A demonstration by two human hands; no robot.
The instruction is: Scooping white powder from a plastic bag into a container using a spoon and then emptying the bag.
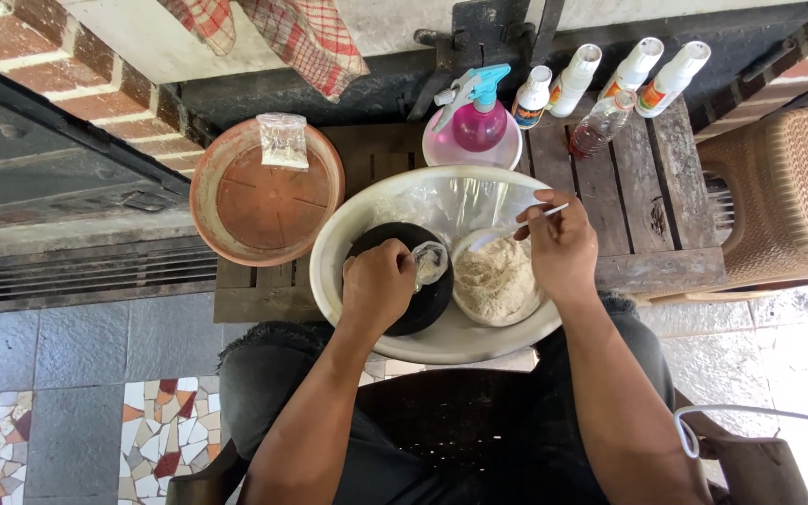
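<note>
A wide white basin rests on a low wooden table in front of me. Inside it stand a black pot and a white bowl of pale powder. My left hand grips a small clear plastic packet over the black pot. My right hand pinches a thin white spoon whose scoop end dips toward the powder bowl. A sheet of clear plastic lies in the back of the basin.
A terracotta saucer with a small clear bag sits left of the basin. Behind are a pink spray bottle on a pink dish, several white bottles and a clear bottle. A wicker chair stands at right.
</note>
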